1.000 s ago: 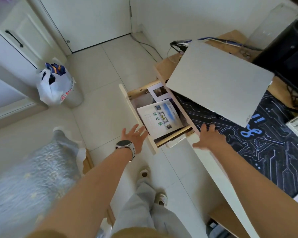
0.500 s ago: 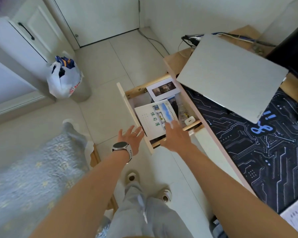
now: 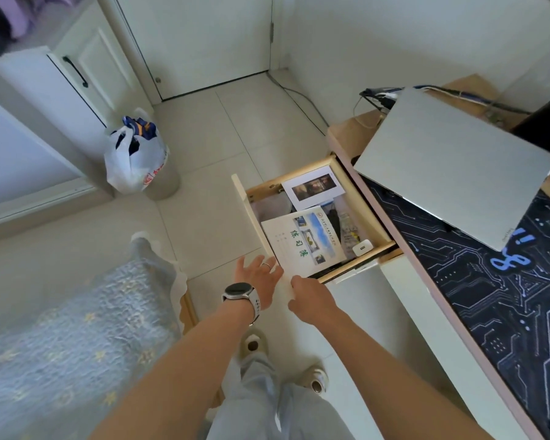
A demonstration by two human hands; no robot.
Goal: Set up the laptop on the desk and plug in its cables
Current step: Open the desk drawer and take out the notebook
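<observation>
A closed silver laptop (image 3: 451, 173) lies askew on the desk, partly over a dark circuit-pattern mat (image 3: 489, 296). A bundle of cables (image 3: 378, 96) sits at the desk's far corner behind it. Below the desk edge, a wooden drawer (image 3: 251, 217) stands pulled out. It holds a white booklet (image 3: 302, 242), a photo print (image 3: 313, 187) and a small white charger block (image 3: 362, 249). My left hand (image 3: 258, 277), fingers spread, touches the near end of the drawer front. My right hand (image 3: 311, 296) curls round that same end, just beside it.
A dark monitor (image 3: 546, 122) stands at the right behind the laptop. A bin with a white plastic bag (image 3: 134, 157) is on the tiled floor by a white cabinet. A bed with a pale blue cover (image 3: 77, 328) is at my left.
My right hand left the desk edge and moved left and down to the drawer front's near end. My left hand stayed by the drawer front.
</observation>
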